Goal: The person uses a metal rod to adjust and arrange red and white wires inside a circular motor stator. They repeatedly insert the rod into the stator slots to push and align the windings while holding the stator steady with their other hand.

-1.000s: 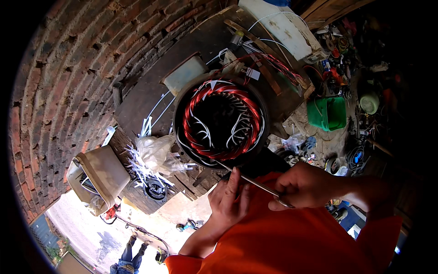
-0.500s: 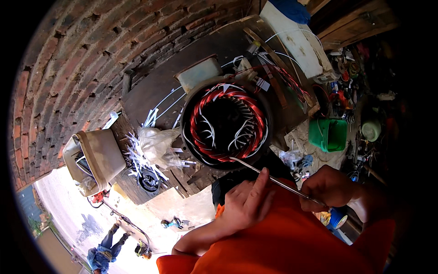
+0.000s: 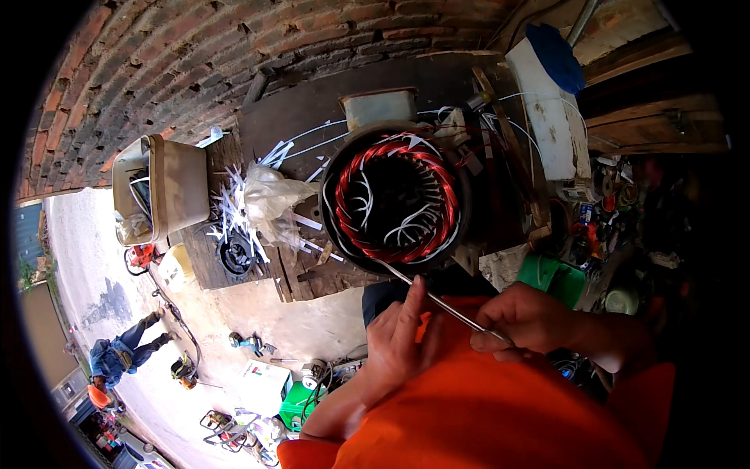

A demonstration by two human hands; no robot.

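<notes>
A motor stator (image 3: 328, 221) stands on the wooden bench before me, a dark round housing open at the top. Inside it runs a ring of red wire winding (image 3: 448, 205), with white lacing and sleeves around its dark centre. My right hand (image 3: 525, 319) is closed around the end of a thin metal rod (image 3: 451, 309). The rod's tip reaches the near edge of the winding, by the housing rim. My left hand (image 3: 393, 338) is beneath the rod's front part, its index finger stretched out against the rod; its other fingers are partly hidden.
White strips (image 3: 228, 205) and a clear plastic bag (image 3: 269, 195) lie left of the stator, beside a beige bucket (image 3: 181, 184). Behind stands a pale metal box (image 3: 380, 109). A green bucket (image 3: 551, 279) is at right. Another person (image 3: 121, 356) is outside, lower left.
The rod's tip has shifted left along the near edge of the winding, and both hands moved left with it. My view has turned, showing more of the floor at lower left.
</notes>
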